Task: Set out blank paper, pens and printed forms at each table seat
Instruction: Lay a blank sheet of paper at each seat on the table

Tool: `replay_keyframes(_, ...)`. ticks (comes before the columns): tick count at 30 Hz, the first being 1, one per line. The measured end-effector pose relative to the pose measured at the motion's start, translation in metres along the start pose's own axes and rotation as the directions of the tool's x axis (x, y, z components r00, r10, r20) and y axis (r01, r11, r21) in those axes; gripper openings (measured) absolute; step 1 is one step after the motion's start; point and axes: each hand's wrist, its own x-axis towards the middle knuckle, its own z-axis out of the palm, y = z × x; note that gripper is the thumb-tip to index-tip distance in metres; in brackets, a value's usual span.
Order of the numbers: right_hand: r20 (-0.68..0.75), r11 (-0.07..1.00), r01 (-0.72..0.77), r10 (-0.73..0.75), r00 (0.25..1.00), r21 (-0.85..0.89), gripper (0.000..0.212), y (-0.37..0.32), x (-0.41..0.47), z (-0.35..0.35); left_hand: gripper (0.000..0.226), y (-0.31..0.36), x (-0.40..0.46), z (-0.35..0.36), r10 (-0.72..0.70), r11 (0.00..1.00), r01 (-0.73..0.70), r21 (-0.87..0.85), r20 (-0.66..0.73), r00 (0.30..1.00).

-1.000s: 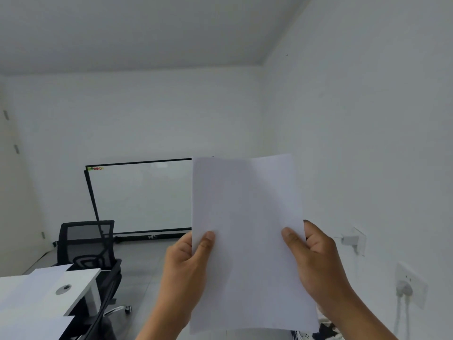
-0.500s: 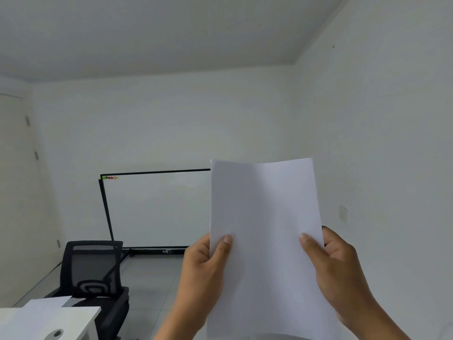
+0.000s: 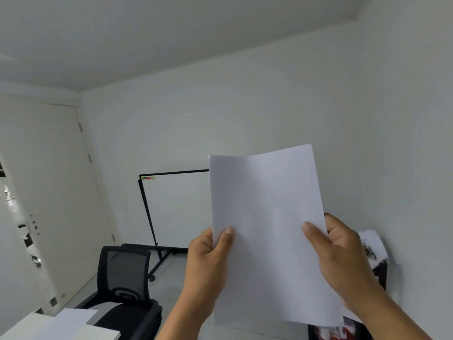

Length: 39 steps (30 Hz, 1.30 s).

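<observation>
A blank white sheet of paper (image 3: 266,217) is held upright in front of me, at chest height. My left hand (image 3: 208,263) pinches its left edge, thumb on the front. My right hand (image 3: 340,256) pinches its right edge the same way. Whether it is one sheet or a thin stack, I cannot tell. At the bottom left a corner of the white table (image 3: 107,333) shows, with another white sheet (image 3: 71,320) lying on it. No pens or printed forms are in sight.
A black mesh office chair (image 3: 125,278) stands at the table's far side. Behind it a whiteboard on a black wheeled stand (image 3: 176,207) leans by the back wall. A white door (image 3: 49,192) is on the left. Dark furniture with crumpled paper (image 3: 372,246) sits at right.
My view has swung left and up: the door has come into sight and the wall sockets on the right have left it. Both hands still hold the paper the same way.
</observation>
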Motion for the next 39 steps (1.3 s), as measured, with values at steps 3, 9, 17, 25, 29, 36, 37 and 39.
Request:
replay_keyframes(3,0.069,1.0,0.006,-0.007,0.998,0.008,0.014,0.025,0.058,0.011,0.024,-0.008,0.047,0.01,0.008,1.0,-0.007,0.01,-0.053,0.999)
replay_keyframes(9,0.176,1.0,-0.011,0.01,0.984,0.01,0.027,0.076,0.16,0.057,0.023,-0.029,0.14,0.008,0.038,0.997,-0.029,0.067,-0.139,0.99)
replay_keyframes(17,0.229,0.999,0.007,-0.017,0.973,0.044,0.029,0.156,0.289,0.177,0.024,-0.088,0.303,-0.043,0.045,0.997,-0.029,0.071,-0.232,0.972)
replay_keyframes(25,0.305,0.999,-0.03,0.033,0.952,-0.014,0.02,0.219,0.415,0.292,0.023,-0.116,0.465,-0.097,0.013,0.998,0.001,0.057,-0.235,0.972)
replay_keyframes(29,0.371,0.996,-0.084,0.07,0.926,0.021,0.015,0.252,0.473,0.346,0.022,-0.132,0.536,-0.119,0.0,0.998,0.018,0.065,-0.257,0.967)
replay_keyframes(36,0.444,0.992,-0.12,0.091,0.891,0.037,0.022,0.331,0.579,0.433,0.022,-0.173,0.657,-0.146,0.006,0.996,0.027,0.085,-0.361,0.933)
replay_keyframes(37,0.46,0.989,-0.123,0.07,0.885,0.087,0.026,0.346,0.598,0.45,0.022,-0.181,0.679,-0.149,0.017,0.996,0.018,0.089,-0.378,0.926)
replay_keyframes(39,0.516,0.986,-0.128,0.057,0.855,0.103,0.025,0.368,0.641,0.485,0.022,-0.192,0.723,-0.158,0.023,0.995,0.022,0.097,-0.437,0.899)
